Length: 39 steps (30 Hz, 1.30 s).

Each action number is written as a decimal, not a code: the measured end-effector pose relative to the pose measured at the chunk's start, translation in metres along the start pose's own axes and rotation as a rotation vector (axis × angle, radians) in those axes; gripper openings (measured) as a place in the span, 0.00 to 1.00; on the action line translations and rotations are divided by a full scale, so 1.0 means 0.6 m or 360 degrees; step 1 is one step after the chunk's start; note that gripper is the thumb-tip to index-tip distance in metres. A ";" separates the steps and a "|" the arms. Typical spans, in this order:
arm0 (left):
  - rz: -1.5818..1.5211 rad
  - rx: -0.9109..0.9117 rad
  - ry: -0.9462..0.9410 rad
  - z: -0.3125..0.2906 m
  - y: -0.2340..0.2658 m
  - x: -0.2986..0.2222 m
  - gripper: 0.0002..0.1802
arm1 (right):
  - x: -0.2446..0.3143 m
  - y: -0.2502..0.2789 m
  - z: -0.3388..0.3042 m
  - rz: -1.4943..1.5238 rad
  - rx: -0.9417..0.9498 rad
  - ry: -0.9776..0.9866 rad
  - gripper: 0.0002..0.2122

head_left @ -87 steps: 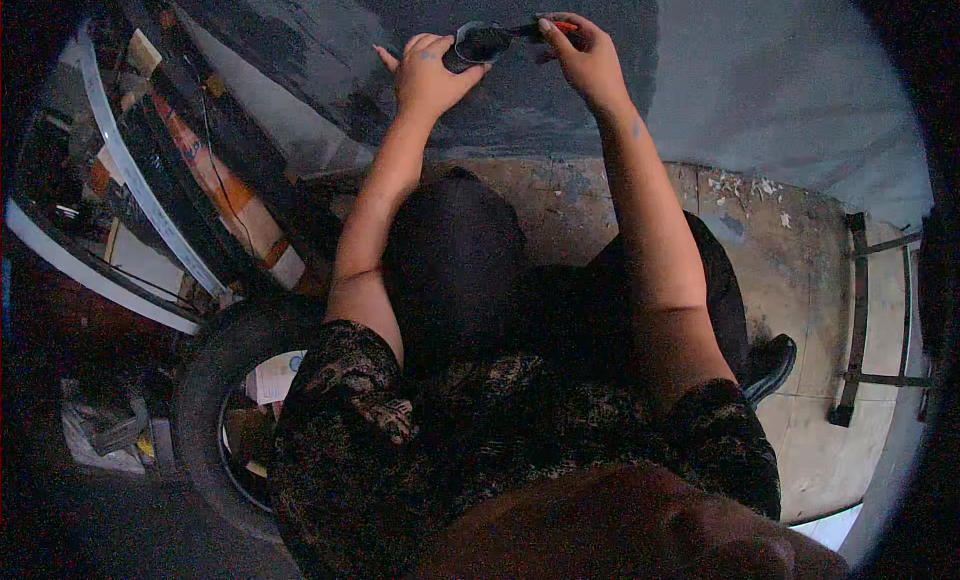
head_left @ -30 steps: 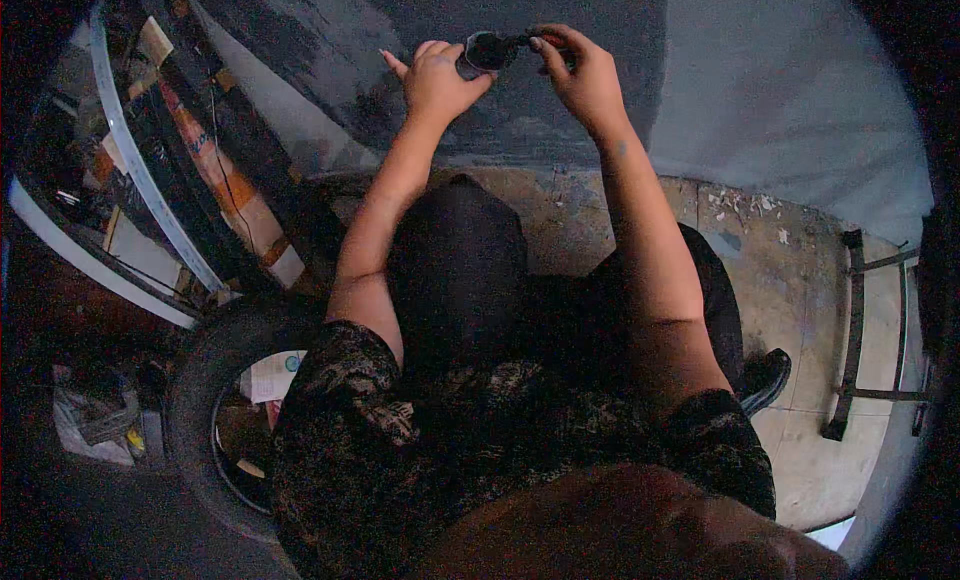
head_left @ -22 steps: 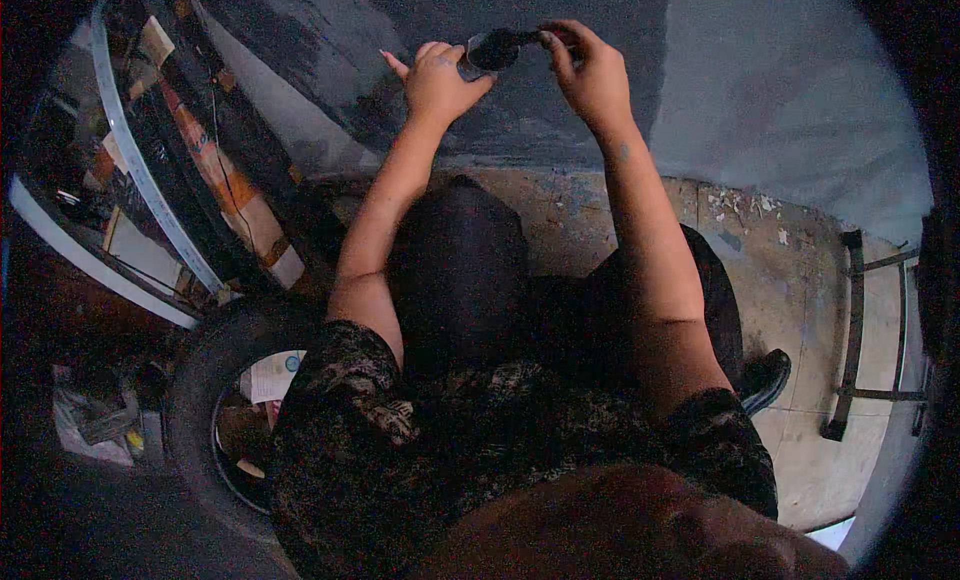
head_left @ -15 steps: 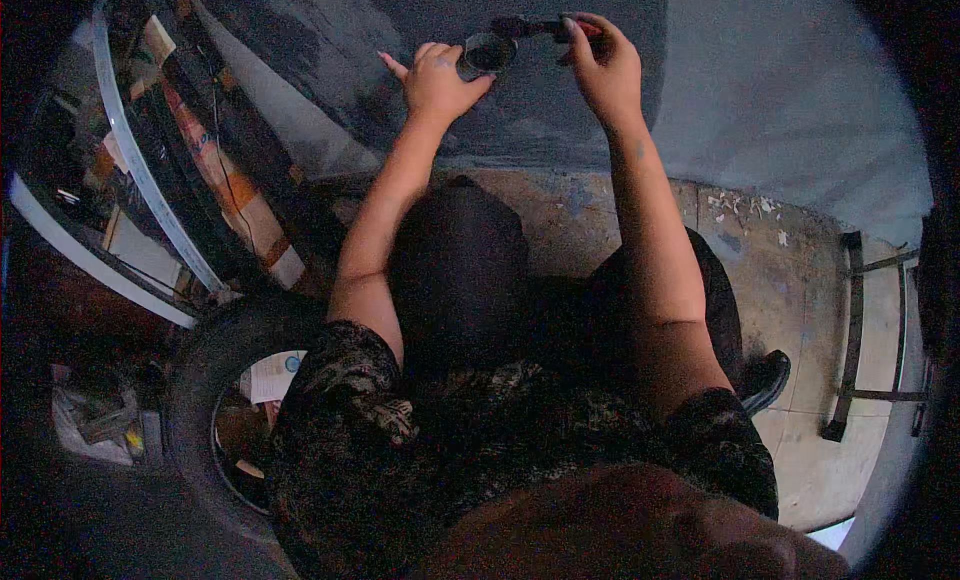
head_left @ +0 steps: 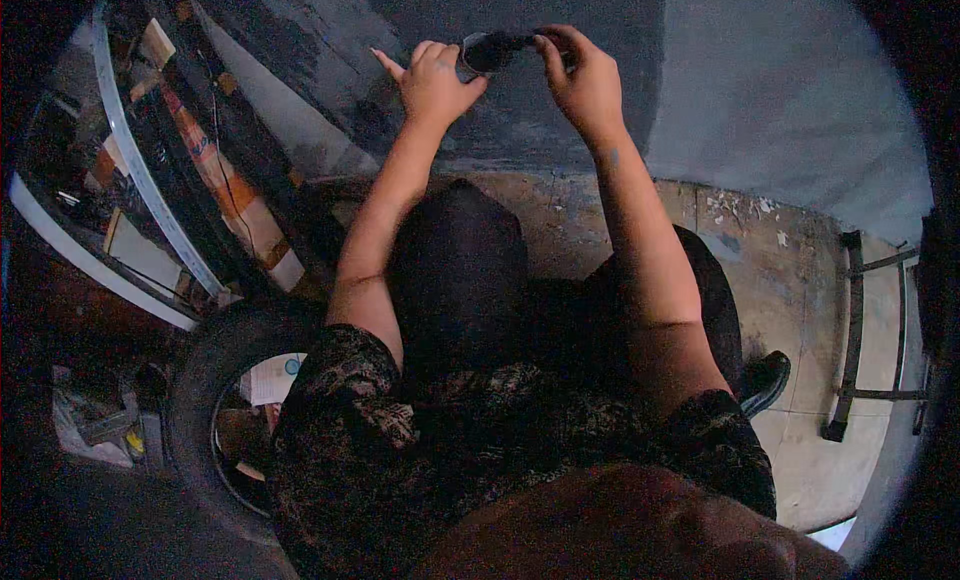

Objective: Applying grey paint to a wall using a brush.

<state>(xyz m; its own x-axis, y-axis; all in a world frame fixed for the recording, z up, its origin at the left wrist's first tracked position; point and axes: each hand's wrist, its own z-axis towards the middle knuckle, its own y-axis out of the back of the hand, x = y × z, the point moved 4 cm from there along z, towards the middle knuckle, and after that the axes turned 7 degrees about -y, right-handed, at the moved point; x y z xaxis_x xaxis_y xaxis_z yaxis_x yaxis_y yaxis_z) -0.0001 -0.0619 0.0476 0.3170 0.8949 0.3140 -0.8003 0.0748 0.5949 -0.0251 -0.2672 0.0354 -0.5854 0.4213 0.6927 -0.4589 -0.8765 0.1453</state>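
Observation:
My left hand point(head_left: 436, 86) is wrapped round a small dark cup point(head_left: 469, 62), with one finger sticking out to the left. The cup's mouth faces up toward me. From the right, my right hand point(head_left: 588, 83) pinches a paintbrush point(head_left: 516, 42) by its handle. The dark bristle end lies over the cup's mouth; whether it dips inside cannot be made out. Behind both hands stands a wall point(head_left: 770, 90), light grey at the right, with a wide dark grey painted patch point(head_left: 575, 120) and streaky strokes toward the left.
A tire point(head_left: 195, 380) lies at my left, with papers point(head_left: 268, 382) showing through its opening. Long curved strips point(head_left: 150, 170) and taped cardboard point(head_left: 235, 205) lean beyond it. Paint flakes point(head_left: 740, 205) litter the tiled floor point(head_left: 800, 325) along the wall. A dark metal frame point(head_left: 848, 335) stands at the right.
My right hand has moved left and slightly down, bringing the brush's bristle end from the cup's far right edge to over its mouth. My left hand and the cup have barely shifted.

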 end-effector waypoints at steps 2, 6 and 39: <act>0.0030 0.0050 0.0015 0.004 -0.001 -0.004 0.27 | -0.002 0.006 0.003 -0.0011 -0.0041 0.0029 0.09; 0.0029 0.0078 0.0051 0.002 -0.001 0.003 0.27 | 0.009 0.014 0.008 0.0033 -0.0071 0.0017 0.09; -0.0628 0.0459 0.0390 -0.020 -0.044 0.009 0.34 | -0.060 0.082 0.039 0.1870 -0.0105 -0.1055 0.14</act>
<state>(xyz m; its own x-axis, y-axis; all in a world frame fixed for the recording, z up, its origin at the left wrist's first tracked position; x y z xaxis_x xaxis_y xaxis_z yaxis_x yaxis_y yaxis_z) 0.0165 -0.0541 0.0250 0.4095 0.9022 -0.1351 -0.4619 0.3328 0.8221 -0.0112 -0.3310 0.0343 -0.2290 -0.7715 0.5936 0.0444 -0.6175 -0.7853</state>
